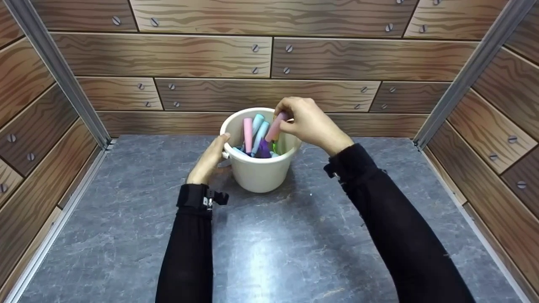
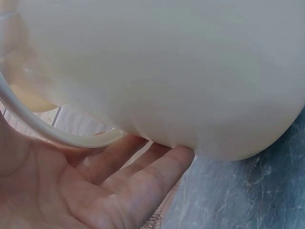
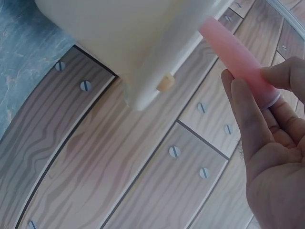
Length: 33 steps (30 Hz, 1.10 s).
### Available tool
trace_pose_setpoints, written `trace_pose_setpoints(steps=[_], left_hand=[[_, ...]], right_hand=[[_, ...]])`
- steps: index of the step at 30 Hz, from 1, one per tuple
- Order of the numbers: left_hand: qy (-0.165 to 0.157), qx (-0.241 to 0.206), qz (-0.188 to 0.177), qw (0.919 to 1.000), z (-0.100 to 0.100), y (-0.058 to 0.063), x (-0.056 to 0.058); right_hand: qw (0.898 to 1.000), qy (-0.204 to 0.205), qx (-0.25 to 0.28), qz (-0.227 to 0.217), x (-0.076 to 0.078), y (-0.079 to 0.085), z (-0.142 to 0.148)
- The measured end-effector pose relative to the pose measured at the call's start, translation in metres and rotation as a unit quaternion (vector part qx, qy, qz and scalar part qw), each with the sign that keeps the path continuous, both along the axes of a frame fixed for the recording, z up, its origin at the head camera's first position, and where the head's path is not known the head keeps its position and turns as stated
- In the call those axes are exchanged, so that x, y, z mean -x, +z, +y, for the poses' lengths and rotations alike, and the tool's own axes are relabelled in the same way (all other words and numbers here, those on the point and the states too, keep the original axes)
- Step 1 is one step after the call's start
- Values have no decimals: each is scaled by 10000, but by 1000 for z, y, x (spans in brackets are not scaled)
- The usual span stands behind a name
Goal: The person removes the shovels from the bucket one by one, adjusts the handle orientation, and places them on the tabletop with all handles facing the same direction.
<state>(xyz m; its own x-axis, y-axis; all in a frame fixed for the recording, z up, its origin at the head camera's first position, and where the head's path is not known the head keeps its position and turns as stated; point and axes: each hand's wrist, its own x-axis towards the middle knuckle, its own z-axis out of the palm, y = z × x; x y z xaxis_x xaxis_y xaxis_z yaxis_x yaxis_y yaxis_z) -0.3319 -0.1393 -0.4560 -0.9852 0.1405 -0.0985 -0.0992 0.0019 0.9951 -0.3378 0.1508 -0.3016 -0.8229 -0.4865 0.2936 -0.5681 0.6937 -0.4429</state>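
A cream bucket (image 1: 261, 176) stands upright on the grey surface, with its handle (image 2: 66, 136) hanging along the side. My left hand (image 1: 209, 160) holds the bucket at its left, thumb on the rim and fingertips (image 2: 183, 155) against the outer wall. Over the bucket's right part, my right hand (image 1: 309, 122) pinches a smooth pink tapered cylinder (image 3: 238, 59) between thumb and fingers. It leans into the opening, its lower end near a purple piece (image 1: 264, 149). Inside stand another pink cylinder (image 1: 248, 134) and light blue cylinders (image 1: 261, 136). The bucket's bottom is hidden.
Wood-patterned panels (image 1: 168, 54) with printed screws rise behind the bucket and on both sides. Metal profiles (image 1: 71, 75) run along the corners. Grey marbled surface (image 1: 139, 219) extends around the bucket. A small green-yellow piece (image 1: 275, 145) shows inside it.
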Motion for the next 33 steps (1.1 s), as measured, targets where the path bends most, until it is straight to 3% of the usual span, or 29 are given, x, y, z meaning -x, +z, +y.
trace_pose_setpoints(steps=[17, 25, 33], left_hand=[[-51, -95, 7, 9999, 0, 0, -1], [-31, -36, -4, 10000, 0, -1, 1], [-5, -27, -17, 10000, 1, 0, 0]], right_hand=[[9949, -199, 934, 315, -15, 31, 24], [9872, -272, 1444, 624, -21, 38, 42], [9805, -438, 1573, 1095, -27, 40, 57]])
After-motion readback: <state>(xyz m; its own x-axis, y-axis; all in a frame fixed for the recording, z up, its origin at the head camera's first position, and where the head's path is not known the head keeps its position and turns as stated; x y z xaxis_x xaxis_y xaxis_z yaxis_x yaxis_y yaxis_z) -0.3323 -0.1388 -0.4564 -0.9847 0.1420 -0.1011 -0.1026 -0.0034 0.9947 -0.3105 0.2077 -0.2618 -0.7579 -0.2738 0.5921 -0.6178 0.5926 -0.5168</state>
